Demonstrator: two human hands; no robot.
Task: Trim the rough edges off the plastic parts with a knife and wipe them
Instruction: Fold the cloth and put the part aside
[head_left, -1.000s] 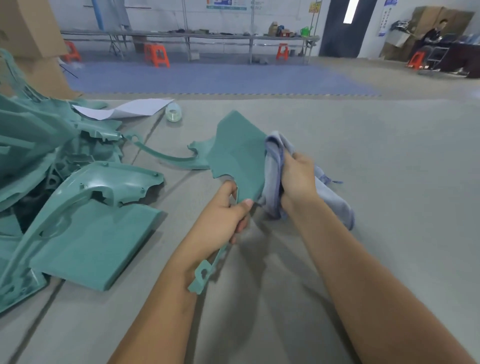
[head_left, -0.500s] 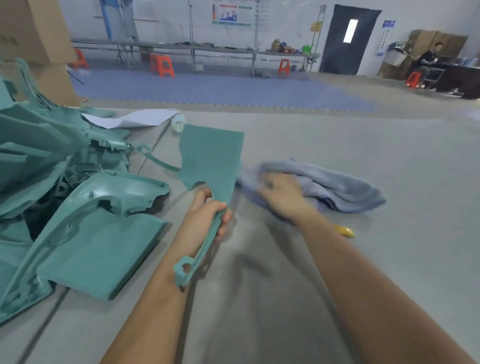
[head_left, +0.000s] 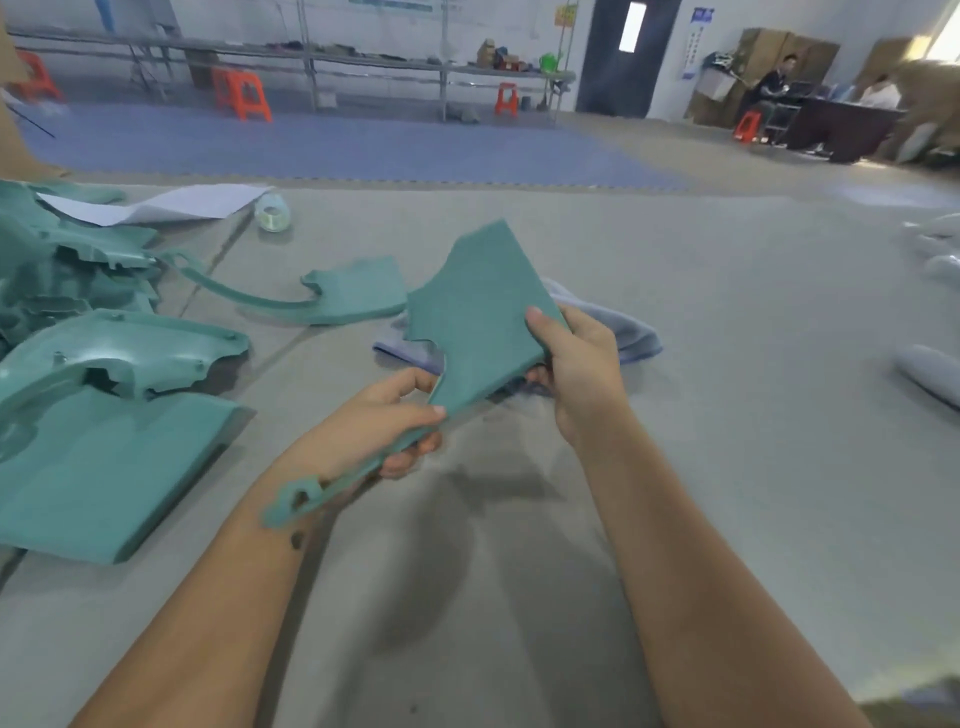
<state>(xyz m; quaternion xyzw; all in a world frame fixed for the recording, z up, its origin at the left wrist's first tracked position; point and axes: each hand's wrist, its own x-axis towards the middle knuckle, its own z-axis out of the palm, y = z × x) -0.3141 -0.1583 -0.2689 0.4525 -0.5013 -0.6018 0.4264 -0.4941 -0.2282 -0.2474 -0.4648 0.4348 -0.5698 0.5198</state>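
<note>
- Teal plastic part (head_left: 483, 317) sits mid-frame, held off the grey table (head_left: 727, 415) by both hands, flat panel tilted up toward the camera.
- Left hand (head_left: 384, 421) grips the part's narrow stem: thumb on top, fingers curled underneath. Stem runs down-left past the wrist and ends in a small looped tab.
- Right hand (head_left: 576, 364) pinches the panel's lower right edge, thumb on the front face, fingers wrapped behind.
- Grey-blue cloth (head_left: 623, 332) lies on the table right behind the held part, mostly hidden by it; neither hand touches it.
- Second teal part (head_left: 353, 293) lies flat on the table just left of centre, with a long curved arm reaching left.
- Pile of teal parts (head_left: 104, 415) fills the left edge of the frame.
- White paper sheet (head_left: 166, 202) and a roll of clear tape (head_left: 271, 213) in the upper left, beyond the pile.
- Knife not visible.
</note>
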